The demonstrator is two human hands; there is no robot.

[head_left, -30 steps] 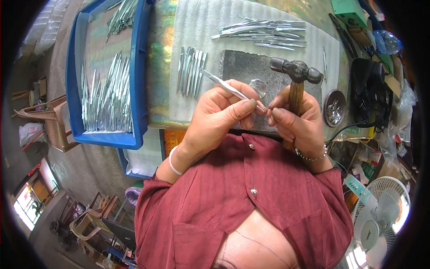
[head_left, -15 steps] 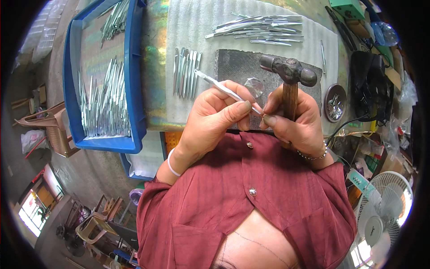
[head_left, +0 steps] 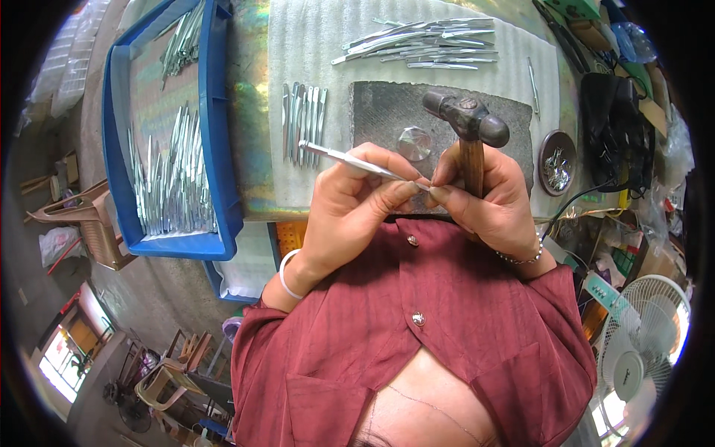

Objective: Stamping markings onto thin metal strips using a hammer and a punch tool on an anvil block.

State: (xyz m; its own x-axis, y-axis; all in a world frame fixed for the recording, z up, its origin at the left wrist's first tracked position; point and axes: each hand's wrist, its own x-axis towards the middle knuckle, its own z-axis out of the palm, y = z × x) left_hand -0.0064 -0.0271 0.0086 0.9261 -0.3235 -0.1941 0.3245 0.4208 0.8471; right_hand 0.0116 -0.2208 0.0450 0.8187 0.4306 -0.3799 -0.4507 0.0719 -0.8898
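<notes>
My left hand [head_left: 356, 201] is closed on a slim silver metal tool [head_left: 348, 159], whose long end points up and left. At its other end, thumb and finger of my right hand [head_left: 500, 205] pinch close to the tip; any small part there is hidden. That same right hand keeps a ball-peen hammer [head_left: 468, 119] upright, its wooden handle running through the palm. Beyond both hands lies a dark flat block [head_left: 380, 108] bearing a clear faceted round piece [head_left: 413, 144]. A row of similar metal tools [head_left: 303, 119] rests left of the block.
A loose pile of metal tools [head_left: 428, 48] covers the far part of the white foam sheet [head_left: 305, 45]. On the left stands a blue tray [head_left: 227, 141] holding many more. To the right are a round dish [head_left: 547, 179] with small shiny parts and a single tool [head_left: 533, 86].
The held tool and my left hand have shifted slightly left, and the tool lies a little flatter. The hammer has moved slightly left within the picture. Both grips stay closed.
</notes>
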